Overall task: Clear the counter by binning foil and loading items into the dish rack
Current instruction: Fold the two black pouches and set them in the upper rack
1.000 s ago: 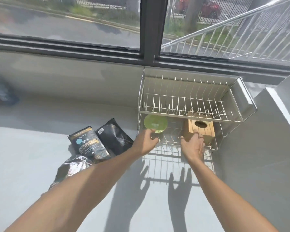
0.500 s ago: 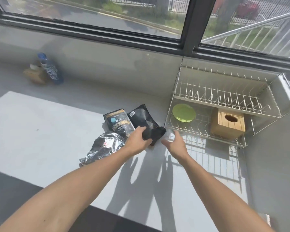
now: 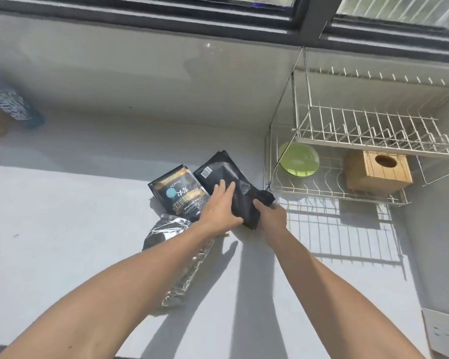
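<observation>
From the head camera, both hands are on the plain black pouch (image 3: pixel 231 182) lying on the white table (image 3: pixel 62 229): the left hand (image 3: pixel 219 207) has its fingers spread flat on top, the right hand (image 3: pixel 271 216) has its fingers clenched on the near corner. Crumpled foil (image 3: pixel 171 229) lies partly under the left forearm, beside a printed pouch (image 3: pixel 178 193). The dish rack (image 3: pixel 373 141) holds a green plate (image 3: pixel 298 158) and a wooden box (image 3: pixel 379 171).

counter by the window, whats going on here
A person is tidying it. Both hands are on the plain black pouch: the left hand lies flat on top, the right hand grips its near end. A printed pouch and crumpled foil lie beside it on the counter. The dish rack already holds a green plate and a wooden box.
</observation>
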